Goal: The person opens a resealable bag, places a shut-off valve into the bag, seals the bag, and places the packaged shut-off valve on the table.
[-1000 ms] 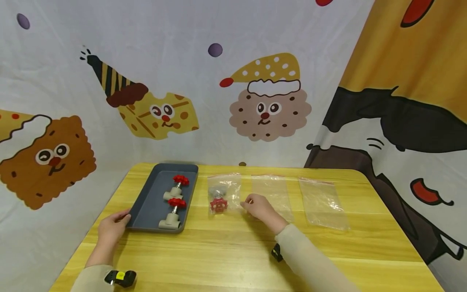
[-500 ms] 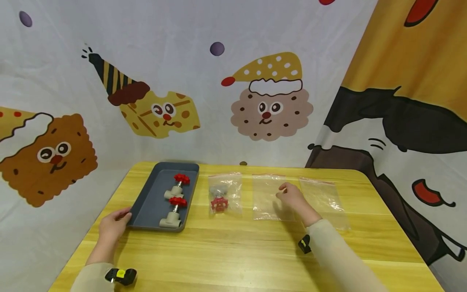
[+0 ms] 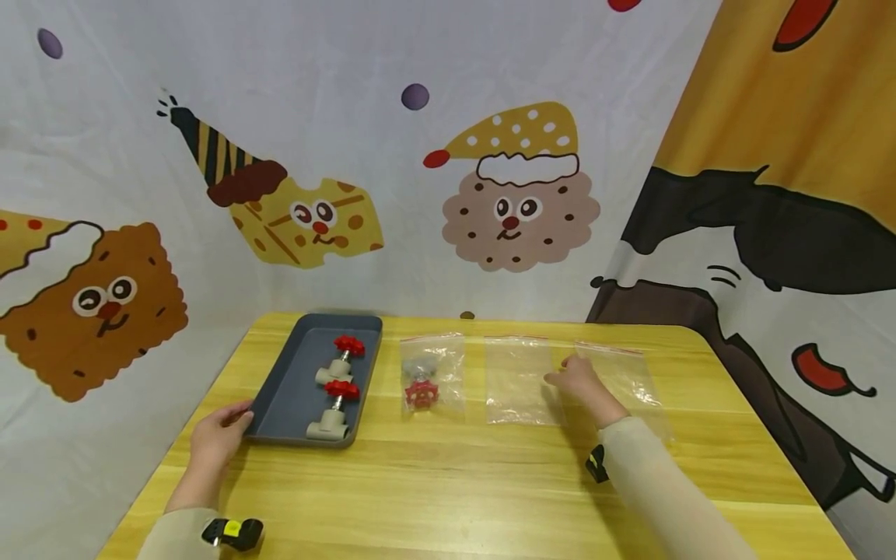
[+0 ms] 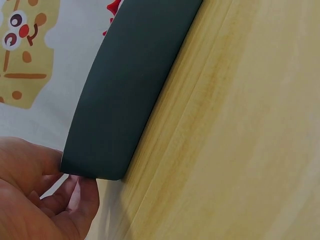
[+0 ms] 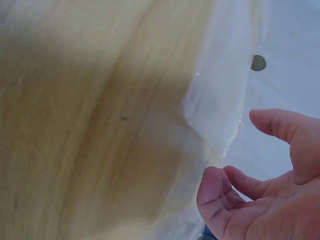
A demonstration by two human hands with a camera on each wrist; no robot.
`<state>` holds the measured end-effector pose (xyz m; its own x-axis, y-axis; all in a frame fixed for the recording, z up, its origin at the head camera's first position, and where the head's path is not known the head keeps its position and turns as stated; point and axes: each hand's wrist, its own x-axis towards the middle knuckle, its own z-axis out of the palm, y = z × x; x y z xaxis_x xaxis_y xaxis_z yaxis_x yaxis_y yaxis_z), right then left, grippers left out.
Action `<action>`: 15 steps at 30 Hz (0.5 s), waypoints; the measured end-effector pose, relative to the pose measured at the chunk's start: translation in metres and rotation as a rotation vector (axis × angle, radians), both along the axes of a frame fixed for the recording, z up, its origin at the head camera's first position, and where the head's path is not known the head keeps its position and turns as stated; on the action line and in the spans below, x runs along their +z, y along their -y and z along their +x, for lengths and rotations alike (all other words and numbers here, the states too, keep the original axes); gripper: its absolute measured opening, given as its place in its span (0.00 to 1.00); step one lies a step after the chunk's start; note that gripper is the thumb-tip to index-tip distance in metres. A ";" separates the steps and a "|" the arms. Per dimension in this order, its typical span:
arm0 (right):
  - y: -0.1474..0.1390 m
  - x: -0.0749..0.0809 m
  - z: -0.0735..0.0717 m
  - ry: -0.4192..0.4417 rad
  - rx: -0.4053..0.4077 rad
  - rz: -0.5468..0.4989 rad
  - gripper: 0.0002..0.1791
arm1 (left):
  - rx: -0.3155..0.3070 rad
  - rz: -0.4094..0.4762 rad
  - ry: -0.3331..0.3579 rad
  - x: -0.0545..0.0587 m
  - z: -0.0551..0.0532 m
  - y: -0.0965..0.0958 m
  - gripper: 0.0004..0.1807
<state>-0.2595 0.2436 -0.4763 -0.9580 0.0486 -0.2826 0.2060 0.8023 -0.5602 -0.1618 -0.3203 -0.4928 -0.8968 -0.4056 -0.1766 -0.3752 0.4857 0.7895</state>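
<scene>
My left hand [image 3: 215,437] grips the near left corner of a grey tray [image 3: 283,397]; the left wrist view shows fingers [image 4: 89,197] at the tray's end wall. Two beige pipe valves with red handwheels lie in it, a rear valve [image 3: 334,369] and a front valve [image 3: 329,424]. Right of the tray, a clear zip bag [image 3: 451,381] contains another red-wheeled valve [image 3: 421,394]. My right hand [image 3: 581,383] holds nothing, thumb apart from loosely bent fingers, over the gap between a flat middle zip bag [image 3: 514,381] and a right zip bag [image 3: 626,377].
All of this is on a yellow wood-grain table [image 3: 420,490]. A cloth backdrop [image 3: 413,194] printed with cartoon biscuits and cheese hangs right behind the table's far edge.
My right hand has moved right, from beside the bag with the valve, across the middle bag, to the left edge of the right bag. The left hand has stayed at the tray corner.
</scene>
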 end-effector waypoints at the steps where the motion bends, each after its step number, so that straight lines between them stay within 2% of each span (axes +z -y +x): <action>1: 0.000 -0.002 -0.001 0.007 0.003 0.002 0.36 | 0.002 0.001 -0.001 0.000 0.000 0.000 0.23; 4: 0.001 -0.008 -0.002 0.007 -0.002 0.006 0.35 | 0.009 0.005 -0.008 -0.001 -0.001 0.000 0.22; 9: 0.006 -0.014 -0.004 -0.012 -0.038 0.037 0.22 | 0.013 0.012 -0.010 -0.002 -0.001 0.000 0.22; 15: 0.008 -0.016 -0.008 0.021 -0.043 0.066 0.24 | 0.013 0.014 0.000 -0.002 -0.002 0.001 0.23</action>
